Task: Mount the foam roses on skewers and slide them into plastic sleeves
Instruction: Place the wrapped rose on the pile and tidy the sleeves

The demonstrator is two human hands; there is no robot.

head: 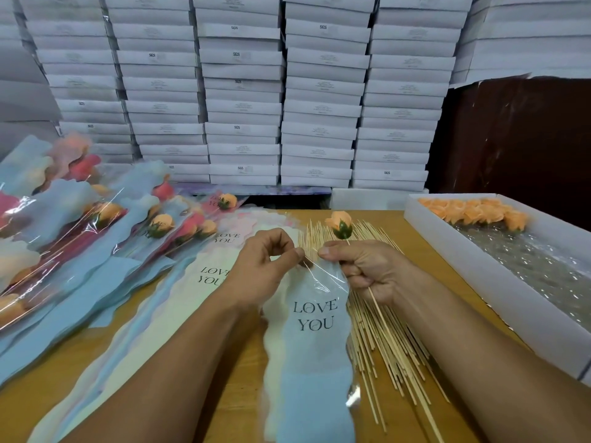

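Note:
An orange foam rose [340, 224] with a green base stands on a thin wooden skewer [379, 310]. My right hand [367, 270] grips that skewer below the flower and also pinches the right top edge of a blue "LOVE YOU" plastic sleeve [315, 334]. My left hand [268, 260] pinches the sleeve's left top edge, so the clear mouth is stretched between both hands. The rose stays above and outside the sleeve.
Loose skewers [383, 340] lie fanned on the wooden table [425, 251] under my right hand. A white box of orange roses [473, 211] stands at right. Empty sleeves [179, 302] and finished sleeved roses [96, 225] lie at left. Stacked white boxes [243, 91] fill the back.

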